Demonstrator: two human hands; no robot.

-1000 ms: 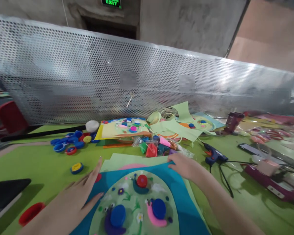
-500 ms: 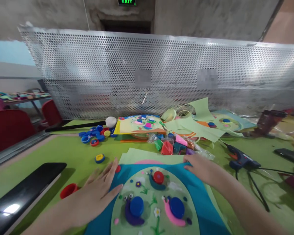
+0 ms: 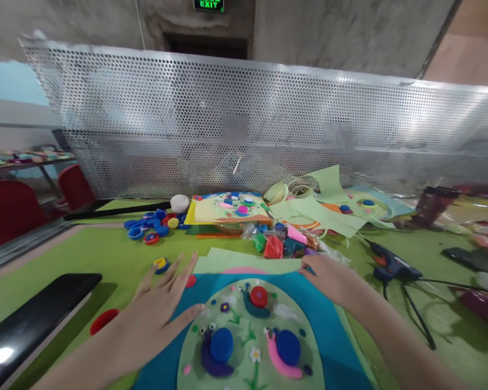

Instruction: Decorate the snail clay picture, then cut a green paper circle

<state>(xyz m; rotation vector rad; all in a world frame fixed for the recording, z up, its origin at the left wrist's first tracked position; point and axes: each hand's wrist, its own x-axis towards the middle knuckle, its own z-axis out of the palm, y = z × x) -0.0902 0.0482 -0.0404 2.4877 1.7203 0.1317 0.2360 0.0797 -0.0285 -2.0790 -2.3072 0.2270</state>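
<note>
So my left hand [image 3: 156, 311]'s spread across the left edge of this 3-snail picture [image 3: 249, 325], right hand [image 3: 327, 279]'s curled at its far-right corner, can't tell if pinching.

From here I see a blue sheet [image 3: 341, 346], a light green circle [image 3: 239, 346], a pink snail [image 3: 282, 366] and its blue shell [image 3: 288, 347].

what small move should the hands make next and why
Perhaps the right hand could nudge the blue sheet toward the far edge of the pale green sheet beneath: pale green shows past its far and right edges, that hand is at its far right corner, and the left hand lies spread along its left side.
</note>
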